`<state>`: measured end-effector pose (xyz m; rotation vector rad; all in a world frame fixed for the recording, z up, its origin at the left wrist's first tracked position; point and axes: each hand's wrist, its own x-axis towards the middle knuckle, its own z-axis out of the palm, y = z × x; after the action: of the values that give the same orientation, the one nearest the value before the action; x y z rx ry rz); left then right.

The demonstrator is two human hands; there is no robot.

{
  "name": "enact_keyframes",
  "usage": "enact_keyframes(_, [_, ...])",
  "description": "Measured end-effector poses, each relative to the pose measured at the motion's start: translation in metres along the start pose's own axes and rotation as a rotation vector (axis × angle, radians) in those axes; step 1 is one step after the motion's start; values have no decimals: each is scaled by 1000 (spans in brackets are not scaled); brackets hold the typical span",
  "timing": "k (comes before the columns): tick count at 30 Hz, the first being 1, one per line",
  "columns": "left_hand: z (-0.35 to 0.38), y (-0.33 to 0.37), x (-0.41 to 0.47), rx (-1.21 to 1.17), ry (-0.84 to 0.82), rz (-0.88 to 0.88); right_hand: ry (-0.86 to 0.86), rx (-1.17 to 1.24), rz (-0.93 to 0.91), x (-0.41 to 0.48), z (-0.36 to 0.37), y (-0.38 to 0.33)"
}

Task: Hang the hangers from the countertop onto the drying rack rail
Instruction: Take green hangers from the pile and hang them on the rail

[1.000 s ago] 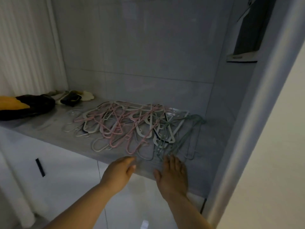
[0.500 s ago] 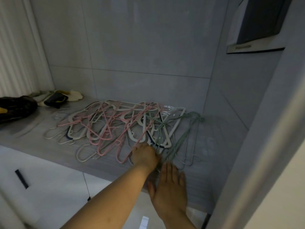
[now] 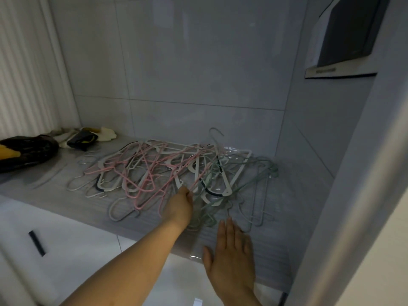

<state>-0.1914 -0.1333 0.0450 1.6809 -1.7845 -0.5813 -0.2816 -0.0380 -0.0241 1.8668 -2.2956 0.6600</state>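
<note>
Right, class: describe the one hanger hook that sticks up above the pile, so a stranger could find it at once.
Start at the grey striped countertop under the tiled wall and find the tangled pile of pink, white and green hangers. At its back edge, right of centre, a thin pale green wire hook stands up against the wall; the others lie flat.

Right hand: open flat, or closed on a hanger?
Open: the right hand is spread, fingers extended over the countertop edge, short of the hangers.
</note>
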Motion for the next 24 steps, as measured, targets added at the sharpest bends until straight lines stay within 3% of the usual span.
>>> enact_keyframes(7, [-16,-11,-10,-55,51,81,161,-51,-36,-8,-2,-1])
enact_keyframes(17, [-39,-12,-36,-266,-1,52,-121,39,-53,-5,-10,1])
enact_keyframes(24, [-54,-21,-56,-366,22,-6,-119,78,-102,-5,-17,3])
